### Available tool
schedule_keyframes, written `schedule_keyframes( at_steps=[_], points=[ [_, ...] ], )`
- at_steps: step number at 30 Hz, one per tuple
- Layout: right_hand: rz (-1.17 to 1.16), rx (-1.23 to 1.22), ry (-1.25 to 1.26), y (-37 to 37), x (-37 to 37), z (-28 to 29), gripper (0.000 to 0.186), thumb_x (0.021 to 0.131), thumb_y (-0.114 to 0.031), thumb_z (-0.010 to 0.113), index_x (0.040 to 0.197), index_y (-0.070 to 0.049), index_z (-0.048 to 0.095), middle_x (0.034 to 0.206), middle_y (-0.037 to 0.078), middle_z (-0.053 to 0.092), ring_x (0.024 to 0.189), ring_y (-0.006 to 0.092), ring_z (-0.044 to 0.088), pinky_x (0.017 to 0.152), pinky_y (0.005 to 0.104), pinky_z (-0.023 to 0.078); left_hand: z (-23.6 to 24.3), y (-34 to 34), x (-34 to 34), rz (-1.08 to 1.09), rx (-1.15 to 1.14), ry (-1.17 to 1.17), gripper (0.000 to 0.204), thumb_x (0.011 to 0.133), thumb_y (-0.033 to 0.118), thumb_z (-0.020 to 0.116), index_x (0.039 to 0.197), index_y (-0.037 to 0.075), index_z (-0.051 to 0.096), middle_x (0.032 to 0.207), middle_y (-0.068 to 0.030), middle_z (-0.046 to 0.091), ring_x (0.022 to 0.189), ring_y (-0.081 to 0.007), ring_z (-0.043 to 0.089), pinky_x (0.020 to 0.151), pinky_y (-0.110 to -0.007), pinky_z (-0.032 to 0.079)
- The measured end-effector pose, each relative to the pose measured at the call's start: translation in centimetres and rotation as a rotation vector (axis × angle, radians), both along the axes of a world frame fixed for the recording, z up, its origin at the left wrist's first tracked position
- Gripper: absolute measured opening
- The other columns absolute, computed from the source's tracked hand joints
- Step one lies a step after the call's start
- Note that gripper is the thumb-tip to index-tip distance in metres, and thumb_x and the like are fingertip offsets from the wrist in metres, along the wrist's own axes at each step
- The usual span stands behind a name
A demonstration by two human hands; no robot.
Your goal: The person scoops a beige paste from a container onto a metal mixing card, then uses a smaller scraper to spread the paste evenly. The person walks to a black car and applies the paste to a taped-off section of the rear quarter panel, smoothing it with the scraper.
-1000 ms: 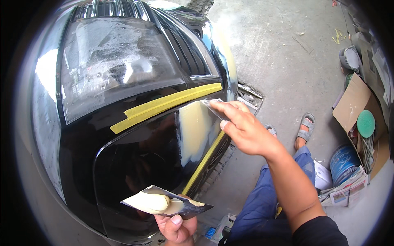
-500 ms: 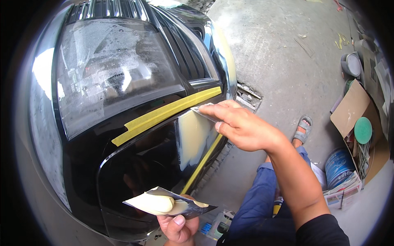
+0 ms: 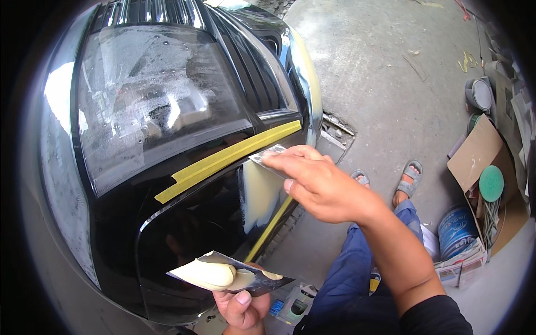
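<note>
My left hand (image 3: pixel 244 310) grips a thin dark metal plate (image 3: pixel 258 287) from below, its thumb on the near edge. A thick lump of cream body filler (image 3: pixel 209 274) lies on it, with smaller smears beside. My right hand (image 3: pixel 326 184) is closed on a flat, filler-smeared spreader (image 3: pixel 268 153), fingers along its top. The spreader lies at the upper end of a cream filler patch (image 3: pixel 259 195) on a black car panel (image 3: pixel 184 237); whether its edge touches the panel I cannot tell. Yellow masking tape (image 3: pixel 229 159) runs above the patch, and another yellow strip (image 3: pixel 269 231) below it.
The car's dusty window (image 3: pixel 151 84) is at the upper left. A broken floor opening (image 3: pixel 338 132) lies beyond my right hand. To the right stand a cardboard box (image 3: pixel 477 148), a blue bucket (image 3: pixel 459 230) and a can (image 3: pixel 479 95). A clear container (image 3: pixel 297 304) sits near my legs.
My right hand and the spreader have shifted slightly down, and the spreader is tilted so more of its face shows. The left hand with the plate stays almost still. Another sandalled foot has come into view.
</note>
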State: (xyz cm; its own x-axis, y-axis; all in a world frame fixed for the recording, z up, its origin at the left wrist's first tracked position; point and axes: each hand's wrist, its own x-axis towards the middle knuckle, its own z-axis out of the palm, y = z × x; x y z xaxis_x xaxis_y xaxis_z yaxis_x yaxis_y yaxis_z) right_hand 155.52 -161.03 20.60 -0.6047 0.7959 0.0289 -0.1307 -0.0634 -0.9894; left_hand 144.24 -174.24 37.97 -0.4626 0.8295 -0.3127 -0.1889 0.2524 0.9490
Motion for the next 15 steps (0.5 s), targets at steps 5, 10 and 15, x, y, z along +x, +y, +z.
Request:
schedule_keyframes(
  at_steps=[5,10,15],
  points=[
    [-0.007,-0.008,0.08,-0.9,1.5,1.4,0.047,0.087,-0.004,0.049,0.134,-0.004,0.05,0.134,0.015,0.053,0.124,0.033,0.046,0.106,0.0421,0.033,-0.1,-0.1,0.5,0.058,-0.01,0.031,0.06,0.073,-0.001,0.056,0.132,0.002,0.046,0.112,-0.0157,0.062,0.095,-0.0318,0.061,0.086,-0.041,0.054],
    [-0.046,-0.225,0.343,-3.5,5.9,2.6,0.045,0.088,-0.008,0.053,0.132,-0.003,0.052,0.134,0.014,0.054,0.128,0.0306,0.045,0.105,0.0447,0.035,-0.9,0.2,1.0,0.084,-0.079,-0.042,0.065,0.075,0.001,0.055,0.138,0.001,0.038,0.119,-0.0172,0.058,0.105,-0.0335,0.059,0.094,-0.045,0.05],
    [0.04,-0.228,0.562,-7.1,7.5,3.6,0.043,0.084,-0.003,0.058,0.126,-0.003,0.058,0.132,0.014,0.057,0.126,0.0307,0.047,0.106,0.0418,0.035,-2.5,1.3,2.5,0.027,0.037,-0.182,0.067,0.076,0.0,0.05,0.142,-0.001,0.032,0.139,-0.017,0.045,0.13,-0.0307,0.043,0.112,-0.046,0.029]
  ],
)
